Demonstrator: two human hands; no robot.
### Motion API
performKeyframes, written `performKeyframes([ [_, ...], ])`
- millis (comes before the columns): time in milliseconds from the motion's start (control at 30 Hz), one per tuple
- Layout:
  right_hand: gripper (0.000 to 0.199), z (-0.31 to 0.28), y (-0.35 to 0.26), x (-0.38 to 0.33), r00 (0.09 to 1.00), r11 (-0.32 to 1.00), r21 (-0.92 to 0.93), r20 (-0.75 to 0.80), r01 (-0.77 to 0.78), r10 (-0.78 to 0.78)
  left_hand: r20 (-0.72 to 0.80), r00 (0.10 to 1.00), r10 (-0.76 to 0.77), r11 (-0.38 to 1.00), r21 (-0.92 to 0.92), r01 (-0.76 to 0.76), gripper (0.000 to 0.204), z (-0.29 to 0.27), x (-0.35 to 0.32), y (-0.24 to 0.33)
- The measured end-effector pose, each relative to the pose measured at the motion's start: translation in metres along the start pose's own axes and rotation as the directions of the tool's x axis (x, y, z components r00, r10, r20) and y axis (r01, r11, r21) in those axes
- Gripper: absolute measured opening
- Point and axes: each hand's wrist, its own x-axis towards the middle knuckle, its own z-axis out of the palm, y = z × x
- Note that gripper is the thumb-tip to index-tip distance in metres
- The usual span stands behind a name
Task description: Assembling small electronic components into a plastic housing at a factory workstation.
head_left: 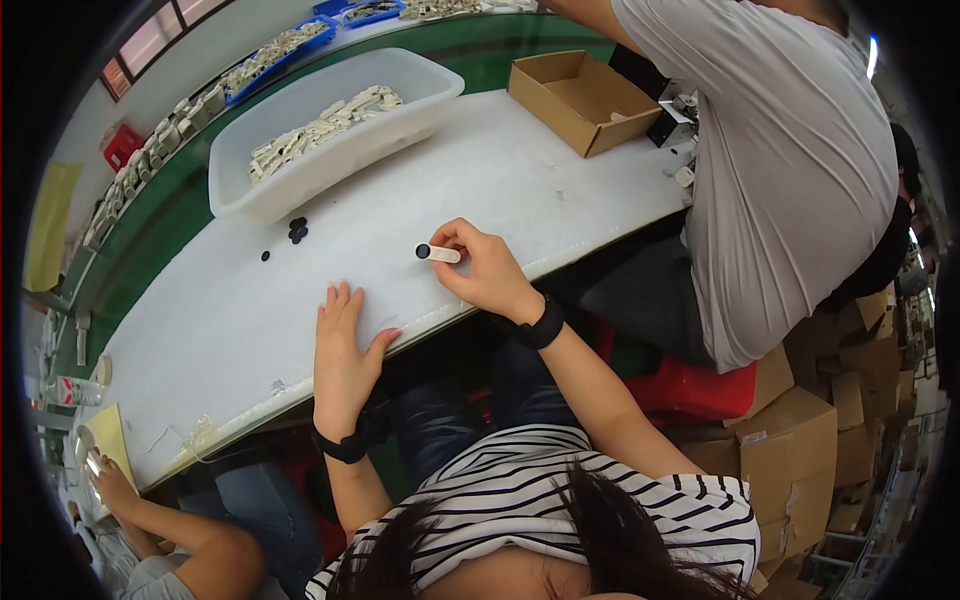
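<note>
White stick with a round black end (443, 255), gripped between thumb and fingers of the right hand (487, 272), held over the counter (220, 320), black end facing left; left hand (343, 345) palm down at the counter's near edge, fingers stretched out, thumb spread, gripping nothing; small clump of black discs (298, 231) and one lone disc (265, 256) lie to the left of the stick; white plastic tub (350, 162) holding many white pieces (320, 130) beyond them; cardboard box (545, 112) farther right, near a co-worker in a grey shirt (790, 170)
</note>
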Motion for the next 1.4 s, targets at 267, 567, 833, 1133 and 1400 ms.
performKeyframes([
  [267, 0.022, 0.001, -0.002, 0.000, 1.000, 0.999, 0.037, -0.026, -0.012, 0.013, -0.028, 1.000, 0.000, 1.000, -0.013, -0.001, 0.054, 0.003, -0.001, -0.002],
  [567, 0.028, 0.004, 0.002, 0.000, 0.999, 0.994, -0.094, -0.007, 0.050, -0.051, -0.039, 0.999, 0.019, 1.000, -0.016, -0.019, 0.056, 0.004, -0.003, -0.005],
  [833, 0.028, 0.005, 0.009, 0.002, 0.986, 0.983, -0.109, -0.058, 0.149, -0.156, -0.034, 0.999, 0.029, 0.999, -0.033, -0.030, 0.055, 0.007, -0.003, -0.008],
  [1133, 0.024, 0.003, 0.008, 0.001, 0.999, 0.993, -0.105, 0.001, 0.046, -0.046, -0.035, 0.999, 0.014, 1.000, -0.003, -0.014, 0.054, 0.008, -0.002, -0.007],
  [1400, 0.024, 0.005, 0.010, 0.000, 0.997, 0.991, -0.115, -0.030, 0.069, -0.073, -0.061, 0.997, 0.035, 0.999, 0.021, -0.034, 0.051, 0.009, -0.004, -0.008],
])
